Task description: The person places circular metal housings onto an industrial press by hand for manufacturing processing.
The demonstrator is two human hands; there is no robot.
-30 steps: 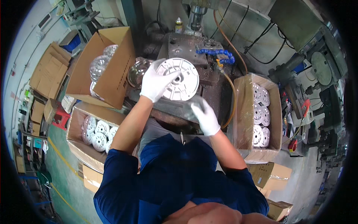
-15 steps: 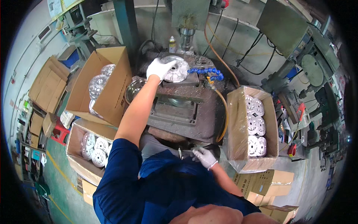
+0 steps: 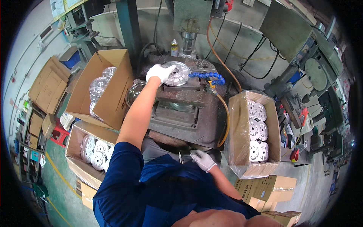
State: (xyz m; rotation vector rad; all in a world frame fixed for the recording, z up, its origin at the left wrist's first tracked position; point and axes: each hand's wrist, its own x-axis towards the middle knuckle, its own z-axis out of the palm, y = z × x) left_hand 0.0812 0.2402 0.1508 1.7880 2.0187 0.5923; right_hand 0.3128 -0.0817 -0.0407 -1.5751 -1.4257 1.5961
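My left hand (image 3: 159,73), in a white glove, grips the left edge of a round silver metal disc (image 3: 179,75). The thumb reaches over its face. The disc sits on the block of a press, below and in front of the ram (image 3: 188,42). A blue segmented coolant hose (image 3: 206,75) points at the disc's right side. My right hand (image 3: 204,160), also gloved in white, rests low by my waist at the machine's front edge. Its fingers are loosely bent and apart, with nothing visible in them.
Left of the press stand a tall cardboard box (image 3: 85,85) and a lower box (image 3: 75,155), both holding silver discs. On the right, a plastic-lined box (image 3: 236,132) holds stacked discs. A spray can (image 3: 174,47) stands behind the press bed, and a metal bowl (image 3: 133,94) is beside it.
The left hand stays at the disc's left edge, its thumb slightly shifted. The right hand has drawn slightly inward, its fingers more bent. The whole view has shifted a little.
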